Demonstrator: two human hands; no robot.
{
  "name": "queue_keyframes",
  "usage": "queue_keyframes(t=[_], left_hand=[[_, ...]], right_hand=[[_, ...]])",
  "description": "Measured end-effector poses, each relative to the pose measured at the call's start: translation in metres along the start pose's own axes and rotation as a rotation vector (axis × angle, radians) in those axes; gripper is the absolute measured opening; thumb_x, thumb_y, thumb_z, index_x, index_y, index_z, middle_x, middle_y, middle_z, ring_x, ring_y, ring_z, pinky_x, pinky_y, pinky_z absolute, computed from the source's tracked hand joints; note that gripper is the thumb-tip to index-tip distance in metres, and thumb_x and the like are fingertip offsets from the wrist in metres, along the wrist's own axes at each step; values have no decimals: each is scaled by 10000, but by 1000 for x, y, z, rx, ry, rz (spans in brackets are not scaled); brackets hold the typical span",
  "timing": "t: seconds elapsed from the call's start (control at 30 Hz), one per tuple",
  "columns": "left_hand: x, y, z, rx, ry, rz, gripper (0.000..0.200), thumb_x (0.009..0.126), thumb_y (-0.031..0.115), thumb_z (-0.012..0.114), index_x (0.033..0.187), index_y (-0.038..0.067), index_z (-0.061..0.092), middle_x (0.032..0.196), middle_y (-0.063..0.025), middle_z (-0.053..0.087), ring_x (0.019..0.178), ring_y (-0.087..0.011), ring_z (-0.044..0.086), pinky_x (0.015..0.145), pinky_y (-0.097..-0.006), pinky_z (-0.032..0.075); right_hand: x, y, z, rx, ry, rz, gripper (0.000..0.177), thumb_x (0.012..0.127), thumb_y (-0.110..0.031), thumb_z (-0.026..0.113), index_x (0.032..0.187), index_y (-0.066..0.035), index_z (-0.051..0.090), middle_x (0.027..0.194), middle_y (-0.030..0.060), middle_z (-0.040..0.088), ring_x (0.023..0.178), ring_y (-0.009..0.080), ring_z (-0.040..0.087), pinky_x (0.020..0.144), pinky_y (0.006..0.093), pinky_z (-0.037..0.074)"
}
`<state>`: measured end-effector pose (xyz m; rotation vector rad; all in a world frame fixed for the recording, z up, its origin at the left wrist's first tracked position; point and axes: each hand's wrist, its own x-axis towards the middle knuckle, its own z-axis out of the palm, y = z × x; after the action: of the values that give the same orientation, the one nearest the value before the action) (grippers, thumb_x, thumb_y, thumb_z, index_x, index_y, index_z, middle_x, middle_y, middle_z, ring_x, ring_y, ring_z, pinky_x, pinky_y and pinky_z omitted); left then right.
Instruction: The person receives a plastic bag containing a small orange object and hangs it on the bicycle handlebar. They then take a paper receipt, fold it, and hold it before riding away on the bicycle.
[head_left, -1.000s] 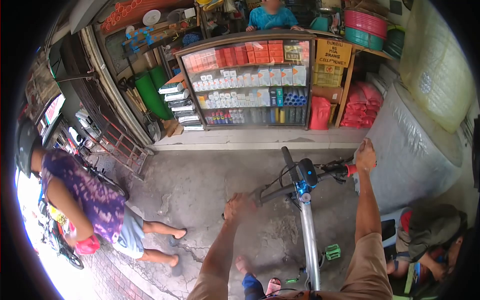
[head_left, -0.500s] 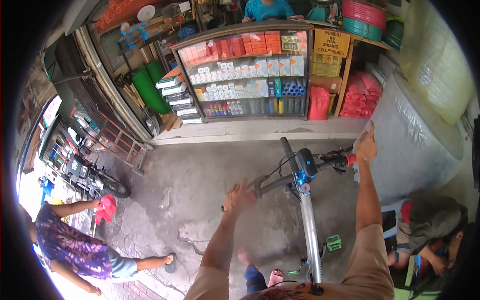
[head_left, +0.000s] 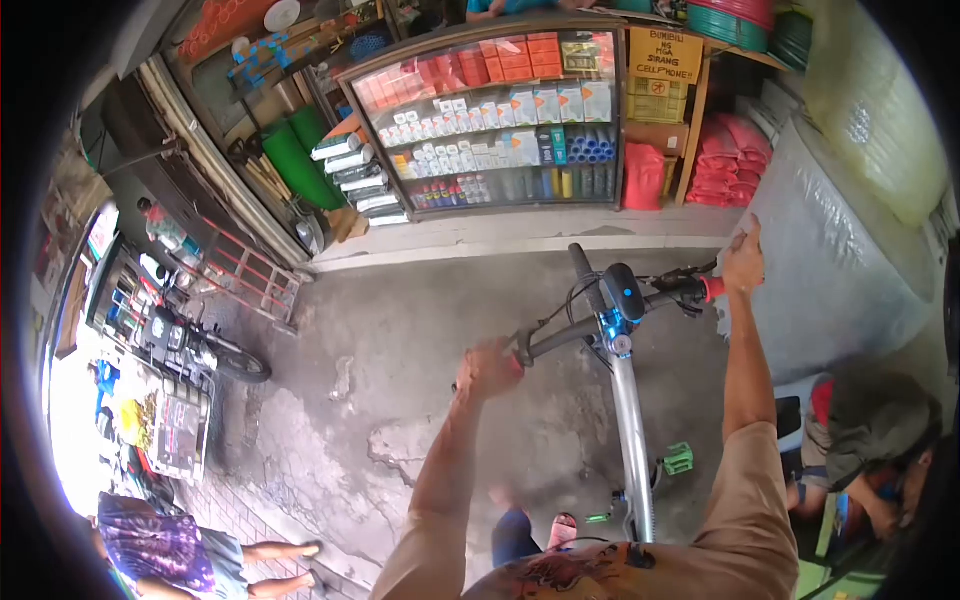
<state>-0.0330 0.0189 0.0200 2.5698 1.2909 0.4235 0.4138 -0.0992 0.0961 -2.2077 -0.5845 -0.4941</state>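
A bicycle with a silver frame tube (head_left: 632, 430) stands in front of me. Its blue stem (head_left: 617, 325) carries a small black case (head_left: 624, 292), and a green pedal (head_left: 679, 459) shows on the right. My left hand (head_left: 488, 369), somewhat blurred, is closed around the left end of the handlebar (head_left: 562, 343). At the right end, my right hand (head_left: 743, 264) is closed at the red grip (head_left: 713, 289), its far fingers partly hidden. The front wheel tyre (head_left: 588, 275) points toward the shop counter.
Ahead is a glass display case (head_left: 500, 130) on a raised step (head_left: 520, 240). A large plastic-wrapped roll (head_left: 830, 250) stands close on the right, with a crouching person (head_left: 865, 440) below it. Leftward are a red hand truck (head_left: 250, 275), a motorcycle (head_left: 190, 340) and a walking person (head_left: 155, 540).
The handlebar and both hands have shifted slightly right and up in view. My left hand has closed more fully around its grip. The person at left has moved down and away.
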Motion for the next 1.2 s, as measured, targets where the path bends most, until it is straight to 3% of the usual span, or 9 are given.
queue_keyframes(t=[0.2, 0.33, 0.53, 0.57, 0.67, 0.77, 0.9, 1.03, 1.2], left_hand=[[1, -24, 30, -91, 136, 53, 306, 799, 258, 652, 1046, 77, 650, 993, -182, 670, 954, -362, 641, 831, -470, 519], [4, -23, 15, -109, 40, -23, 337, 794, 250, 666, 1082, 79, 630, 989, -190, 662, 928, -375, 642, 791, -474, 528], [6, -71, 42, -170, 12, -165, 448, 784, 259, 685, 1177, 73, 578, 1060, -208, 624, 1017, -394, 594, 829, -477, 506], [2, -100, 76, -116, 4, -68, 488, 778, 259, 691, 1206, 63, 560, 1071, -210, 616, 1029, -392, 583, 849, -474, 496], [4, -116, 118, -160, -108, -224, 638, 733, 271, 721, 1274, 13, 499, 1109, -208, 597, 1061, -385, 553, 928, -451, 455], [-18, -120, 106, -350, -229, -266, 727, 689, 249, 733, 1285, -47, 441, 1195, -226, 541, 1138, -380, 495, 987, -437, 408], [-14, -118, 49, -421, -247, -255, 759, 667, 195, 724, 1284, -94, 391, 1250, -251, 481, 1180, -396, 449, 1015, -435, 381], [13, -149, -20, -463, -327, -368, 793, 661, 118, 703, 1321, -118, 333, 1256, -272, 450, 1192, -421, 432, 1027, -445, 375], [9, -201, 41, -444, -112, -281, 831, 662, 16, 664, 1378, -125, 267, 1261, -280, 435, 1211, -434, 416, 1037, -456, 369]], right_hand=[[15, 6, 30, 119, 50, -118, 443, 881, -83, 544, 1313, -143, 468, 1104, 199, 647, 939, 421, 632, 775, 524, 492], [17, -32, 50, 106, 51, -140, 373, 900, -107, 540, 1270, -130, 498, 1070, 217, 647, 919, 426, 633, 756, 530, 495], [28, -99, 110, 140, -2, -234, 271, 966, -212, 489, 1225, -144, 529, 1045, 213, 657, 900, 435, 637, 735, 529, 504], [27, -113, 125, 142, 21, -292, 267, 967, -218, 491, 1219, -142, 534, 1054, 208, 656, 901, 434, 637, 738, 526, 505], [49, -158, 173, 158, 91, -433, 276, 970, -242, 495, 1224, -144, 544, 1088, 183, 655, 924, 417, 638, 768, 505, 510], [56, -199, 221, 124, 96, -631, 321, 981, -264, 477, 1280, -168, 544, 1123, 126, 664, 1004, 365, 628, 843, 449, 506], [54, -250, 264, -310, -4, -395, 395, 962, -388, 485, 1299, -201, 569, 1227, 87, 634, 1106, 316, 594, 903, 435, 495], [50, -280, 292, -207, -108, -459, 402, 936, -426, 519, 1263, -201, 586, 1232, 63, 629, 1089, 314, 602, 825, 459, 515], [19, -322, 286, -144, -159, -436, 384, 941, -405, 527, 1217, -148, 601, 1124, 98, 646, 1045, 324, 605, 808, 459, 504]])
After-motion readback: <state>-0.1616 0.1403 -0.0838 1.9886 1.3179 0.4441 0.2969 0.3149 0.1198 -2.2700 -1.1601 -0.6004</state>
